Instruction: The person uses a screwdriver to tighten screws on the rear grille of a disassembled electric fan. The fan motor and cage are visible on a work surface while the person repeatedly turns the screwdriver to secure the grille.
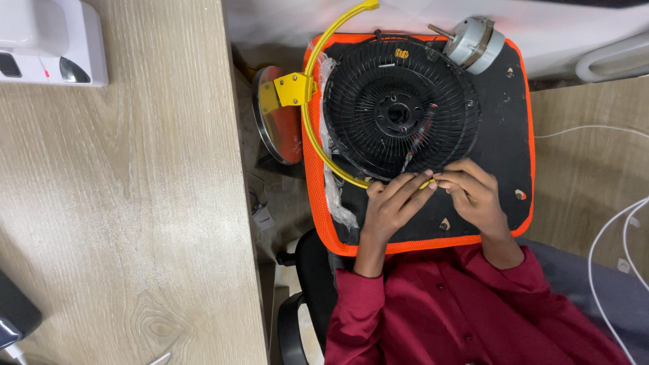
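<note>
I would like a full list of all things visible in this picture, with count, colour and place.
fan grille: one, black, on the mat centre
yellow bracket: one, curved, along the grille's left edge
fan motor: one, grey, mat's top right corner
mat: one, black with orange border, on the lap
red disc: one, left of the mat
wooden table: one, light, left side
white device: one, table's top left
white cables: several, right edge
left hand: at the grille's lower rim
right hand: pinching the bracket's end there
</note>
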